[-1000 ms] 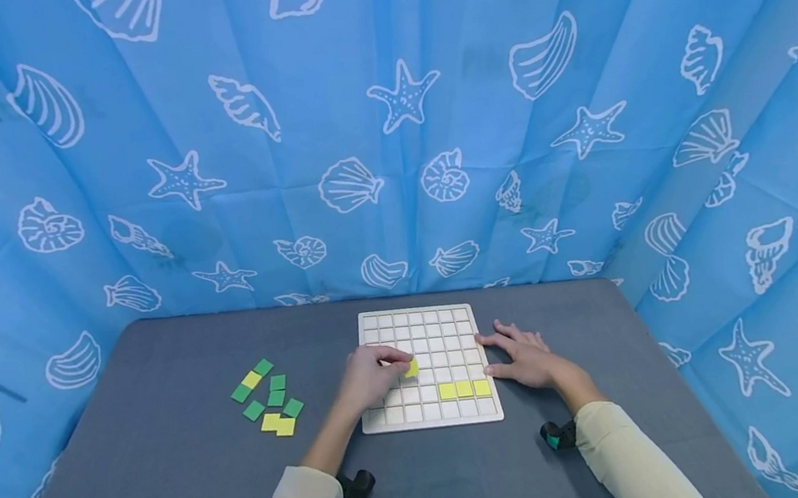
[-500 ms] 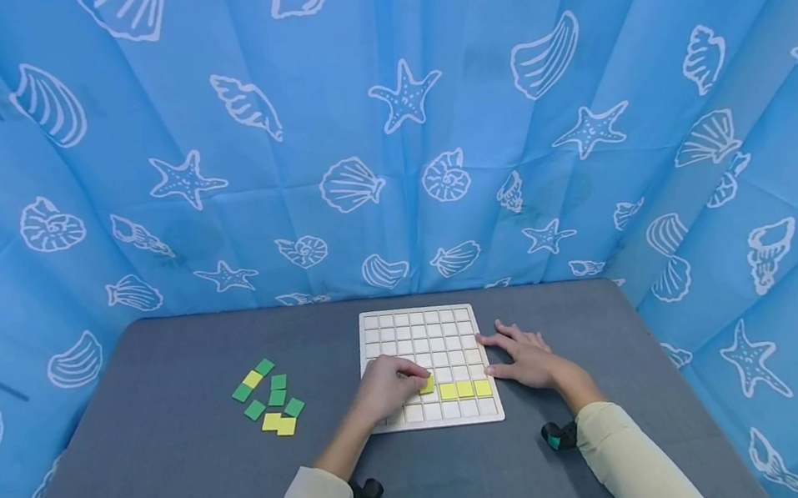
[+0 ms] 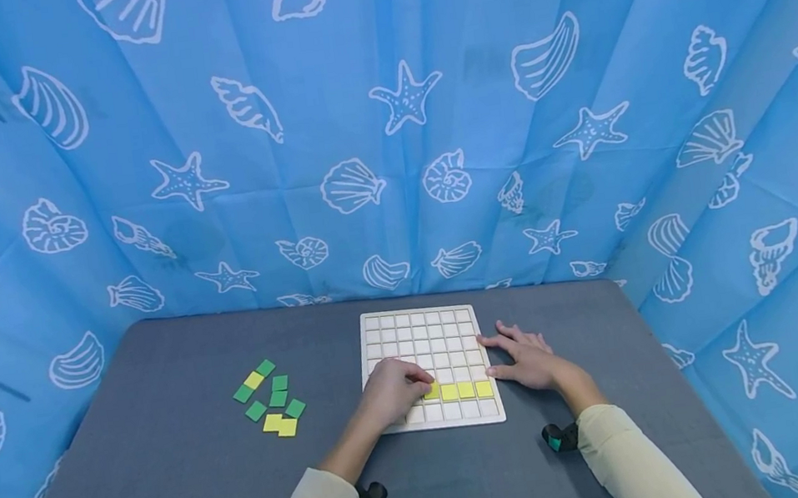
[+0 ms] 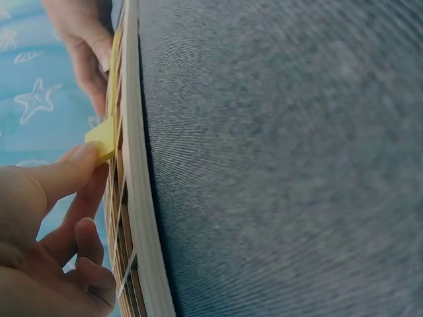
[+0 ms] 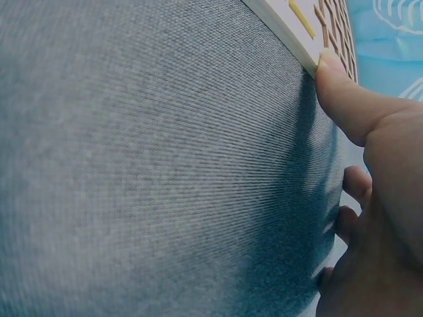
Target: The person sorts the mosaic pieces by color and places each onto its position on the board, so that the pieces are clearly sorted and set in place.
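Note:
A white grid board (image 3: 467, 421) lies on the grey table, with a row of three yellow square tiles (image 3: 466, 390) set in its cells near the right edge. Just left of that row, my left hand (image 3: 393, 393) pinches another yellow tile (image 3: 431, 392) between thumb and finger. In the left wrist view this tile (image 4: 101, 140) is tilted, one edge at the board's grid. My right hand (image 3: 527, 358) rests at the board's right side with fingers spread. The right wrist view shows its thumb (image 5: 337, 86) touching the board's edge (image 5: 284, 30).
On the table's left part lie several loose green tiles (image 3: 278, 399) and yellow tiles (image 3: 287, 427), some touching. A blue curtain (image 3: 396, 224) with white shells and starfish hangs behind the grey table (image 3: 172, 481) and along its sides.
My left hand has moved right and toward me across the board, bringing its yellow tile beside the row of three. The right hand has stayed at the board's edge.

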A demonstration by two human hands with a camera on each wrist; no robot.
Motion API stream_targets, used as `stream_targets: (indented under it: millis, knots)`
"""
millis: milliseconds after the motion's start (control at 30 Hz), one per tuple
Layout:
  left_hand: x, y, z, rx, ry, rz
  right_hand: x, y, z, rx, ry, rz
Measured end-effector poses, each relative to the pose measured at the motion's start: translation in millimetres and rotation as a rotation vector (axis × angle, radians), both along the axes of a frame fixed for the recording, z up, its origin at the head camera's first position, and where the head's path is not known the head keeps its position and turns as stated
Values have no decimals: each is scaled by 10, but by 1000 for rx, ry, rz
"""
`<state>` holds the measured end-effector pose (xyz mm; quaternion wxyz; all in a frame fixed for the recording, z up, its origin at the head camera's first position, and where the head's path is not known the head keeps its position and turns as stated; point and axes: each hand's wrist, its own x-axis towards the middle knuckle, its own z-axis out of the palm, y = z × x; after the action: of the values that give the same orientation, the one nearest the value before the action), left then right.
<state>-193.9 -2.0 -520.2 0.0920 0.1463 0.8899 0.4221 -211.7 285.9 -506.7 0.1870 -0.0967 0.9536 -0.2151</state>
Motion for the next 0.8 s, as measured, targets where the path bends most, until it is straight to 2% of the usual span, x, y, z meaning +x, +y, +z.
stream_targets:
  millis: [200, 367, 633, 800]
  knots:
    - [10, 12, -3, -113, 87, -31, -6, -3, -13, 5, -1, -15]
    - [26, 23, 11, -186, 132, -40, 2, -3, 3, -1, -15, -15]
    - [88, 46, 80, -369, 258, -95, -6, 32, -50, -14, -1, -12]
    - [104, 42, 136, -445, 341, -86, -21, 50, -109, -16, 20, 2]
